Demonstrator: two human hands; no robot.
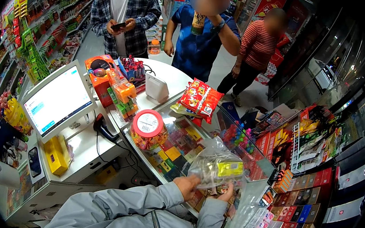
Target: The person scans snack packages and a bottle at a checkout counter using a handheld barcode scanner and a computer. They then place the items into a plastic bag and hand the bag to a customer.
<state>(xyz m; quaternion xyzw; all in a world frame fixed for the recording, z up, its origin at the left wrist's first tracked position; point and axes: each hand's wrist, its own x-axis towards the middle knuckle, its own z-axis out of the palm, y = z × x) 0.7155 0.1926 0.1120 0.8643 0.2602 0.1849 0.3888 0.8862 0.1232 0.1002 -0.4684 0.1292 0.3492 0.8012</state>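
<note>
A clear plastic bag (pixel 205 163) hangs in front of me over the glass display counter (pixel 262 191). My left hand (pixel 187 186) pinches its near left edge. At the near right edge, my right hand (pixel 225 193) has its fingers on the plastic, partly hidden by it. A yellow packet with a barcode (pixel 230 169) shows at the bag; whether it is inside or behind the film I cannot tell. Just beyond lie red snack bags (pixel 200 99), stacked on the glass. To the left of my hands stands a red-lidded plastic jar of candy (pixel 149 130).
A touchscreen register (pixel 60 101), a barcode scanner (pixel 104 129) and a white payment device (pixel 156 88) stand on the left. Cigarette cartons (pixel 312 181) line the right side. Across the counter are three people: one holds a phone (pixel 118 26), another a bottle (pixel 198 23).
</note>
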